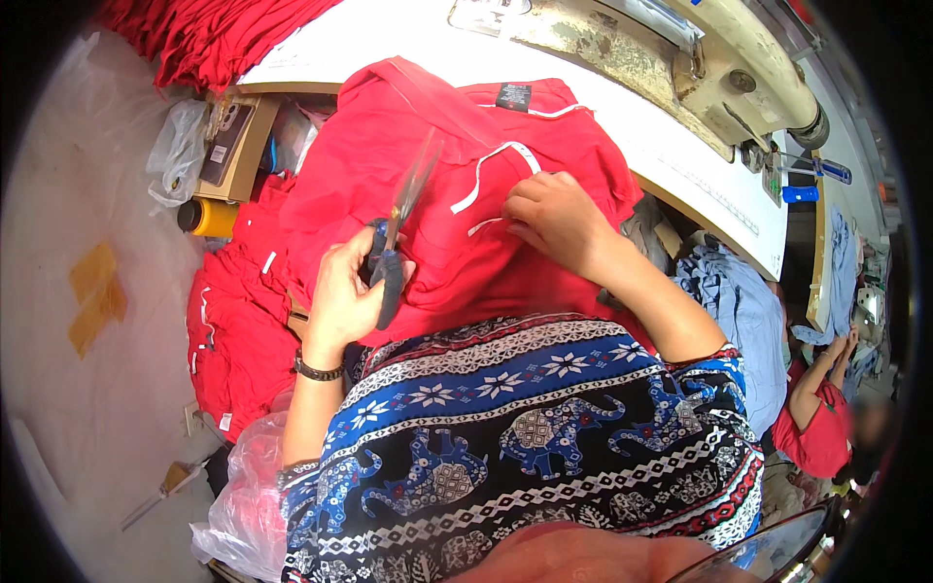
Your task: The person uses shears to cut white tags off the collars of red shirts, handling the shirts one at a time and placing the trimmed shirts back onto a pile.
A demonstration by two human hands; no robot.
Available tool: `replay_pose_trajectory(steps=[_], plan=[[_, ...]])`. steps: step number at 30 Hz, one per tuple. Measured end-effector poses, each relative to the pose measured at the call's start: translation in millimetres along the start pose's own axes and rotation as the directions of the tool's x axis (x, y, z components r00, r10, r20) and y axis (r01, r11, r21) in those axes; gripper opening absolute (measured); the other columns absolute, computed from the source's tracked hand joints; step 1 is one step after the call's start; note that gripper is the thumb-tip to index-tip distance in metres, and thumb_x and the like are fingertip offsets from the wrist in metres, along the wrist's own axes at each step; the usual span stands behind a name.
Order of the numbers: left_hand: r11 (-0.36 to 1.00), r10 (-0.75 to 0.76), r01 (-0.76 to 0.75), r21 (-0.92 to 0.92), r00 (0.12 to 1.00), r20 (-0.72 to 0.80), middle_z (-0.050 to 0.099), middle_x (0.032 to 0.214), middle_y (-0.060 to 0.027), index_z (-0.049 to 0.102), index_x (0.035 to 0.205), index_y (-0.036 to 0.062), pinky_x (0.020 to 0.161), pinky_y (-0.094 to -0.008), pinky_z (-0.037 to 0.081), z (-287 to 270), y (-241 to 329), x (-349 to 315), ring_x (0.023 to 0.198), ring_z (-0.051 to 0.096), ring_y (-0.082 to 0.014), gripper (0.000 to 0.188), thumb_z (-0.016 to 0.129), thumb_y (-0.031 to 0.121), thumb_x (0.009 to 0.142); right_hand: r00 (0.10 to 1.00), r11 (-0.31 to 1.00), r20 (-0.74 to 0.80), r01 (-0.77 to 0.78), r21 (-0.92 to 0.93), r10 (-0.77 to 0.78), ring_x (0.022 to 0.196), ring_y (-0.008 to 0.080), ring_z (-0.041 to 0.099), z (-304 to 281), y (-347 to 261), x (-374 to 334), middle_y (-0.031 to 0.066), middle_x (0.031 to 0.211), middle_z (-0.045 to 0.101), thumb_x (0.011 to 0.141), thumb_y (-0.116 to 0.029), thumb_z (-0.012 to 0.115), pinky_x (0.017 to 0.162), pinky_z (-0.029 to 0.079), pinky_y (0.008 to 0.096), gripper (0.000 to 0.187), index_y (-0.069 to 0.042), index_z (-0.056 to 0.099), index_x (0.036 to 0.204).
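A red knit garment (389,126) lies spread over my lap and up against the table edge, with a dark label (513,96) and white tape (483,178) along its inside seam. My left hand (345,291) is closed round the dark handles of a pair of scissors (416,183); their blades point up and away over the cloth. At the right end of the white tape, my right hand (564,219) has its fingers curled and pinched on the red garment. Its fingertips are partly hidden by the hand and the folds.
Beyond the garment runs a white table (700,160) with a sewing machine (661,58) on it. A blue-handled screwdriver (831,171) lies at right. Red garments (238,330) are heaped at left, light blue cloth (734,301) at right. A co-worker (816,418) sits far right.
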State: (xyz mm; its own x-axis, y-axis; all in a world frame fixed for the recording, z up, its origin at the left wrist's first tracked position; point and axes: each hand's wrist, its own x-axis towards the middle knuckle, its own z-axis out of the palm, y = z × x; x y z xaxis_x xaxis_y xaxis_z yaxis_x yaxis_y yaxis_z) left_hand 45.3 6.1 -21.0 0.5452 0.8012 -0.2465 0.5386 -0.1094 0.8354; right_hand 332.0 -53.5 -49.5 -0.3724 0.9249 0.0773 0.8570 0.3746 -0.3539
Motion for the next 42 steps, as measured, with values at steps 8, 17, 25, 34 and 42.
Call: replay_pose_trajectory(steps=[8, 17, 25, 34, 42], plan=[[0.950, 0.308, -0.252, 0.185, 0.855, -0.418, 0.067, 0.080, -0.0118, 0.059, 0.089, 0.0009, 0.068, -0.0268, 0.049, -7, 23, 12, 0.073, 0.065, -0.0149, 0.013, 0.066, 0.002, 0.080, 0.915, 0.926, -0.400, 0.198, 0.321, -0.057, 0.082, 0.0262, 0.063, -19, -24, 24, 0.0080, 0.089, 0.063, 0.079, 0.000, 0.062, 0.071, 0.050, 0.0360, 0.013, -0.005, 0.062, 0.092], [0.735, 0.141, -0.209, -0.645, 0.978, -0.156, 0.060, 0.089, -0.0047, 0.055, 0.086, 0.0032, 0.073, -0.0253, 0.053, 27, 27, 30, 0.083, 0.058, -0.0111, 0.023, 0.070, -0.009, 0.075, 0.772, 0.791, -0.611, 0.258, 0.554, 0.176, 0.075, 0.0192, 0.065, 1, -47, 45, 0.0082, 0.084, 0.065, 0.075, 0.005, 0.067, 0.065, 0.051, 0.0284, 0.016, -0.003, 0.064, 0.090], [0.752, 0.184, -0.371, -0.544, 0.911, -0.368, 0.066, 0.091, -0.0058, 0.056, 0.092, 0.0037, 0.079, -0.0264, 0.050, 38, 15, 33, 0.087, 0.063, -0.0126, 0.025, 0.072, -0.006, 0.076, 0.879, 0.629, -0.340, 0.060, 0.775, 0.335, 0.072, 0.0121, 0.065, 10, -53, 40, 0.0061, 0.082, 0.067, 0.081, -0.003, 0.069, 0.063, 0.051, 0.0243, 0.012, -0.002, 0.066, 0.093], [0.768, 0.106, -0.244, -0.592, 0.960, -0.259, 0.067, 0.085, -0.0054, 0.057, 0.088, 0.0037, 0.071, -0.0237, 0.050, 29, 12, 27, 0.081, 0.062, -0.0103, 0.019, 0.073, -0.001, 0.078, 0.922, 0.370, -0.206, 0.076, 0.926, 0.326, 0.079, 0.0109, 0.064, 22, -52, 36, 0.0068, 0.084, 0.067, 0.085, -0.004, 0.065, 0.069, 0.051, 0.0241, 0.010, 0.001, 0.065, 0.094], [0.744, 0.136, -0.290, -0.602, 0.948, -0.288, 0.065, 0.082, -0.0027, 0.058, 0.086, 0.0040, 0.068, -0.0226, 0.049, 30, 14, 29, 0.074, 0.060, -0.0085, 0.017, 0.073, 0.000, 0.078, 0.949, 0.435, -0.151, 0.017, 0.900, 0.276, 0.080, 0.0110, 0.064, 18, -56, 34, 0.0069, 0.084, 0.066, 0.085, -0.004, 0.065, 0.069, 0.050, 0.0247, 0.010, 0.001, 0.064, 0.095]])
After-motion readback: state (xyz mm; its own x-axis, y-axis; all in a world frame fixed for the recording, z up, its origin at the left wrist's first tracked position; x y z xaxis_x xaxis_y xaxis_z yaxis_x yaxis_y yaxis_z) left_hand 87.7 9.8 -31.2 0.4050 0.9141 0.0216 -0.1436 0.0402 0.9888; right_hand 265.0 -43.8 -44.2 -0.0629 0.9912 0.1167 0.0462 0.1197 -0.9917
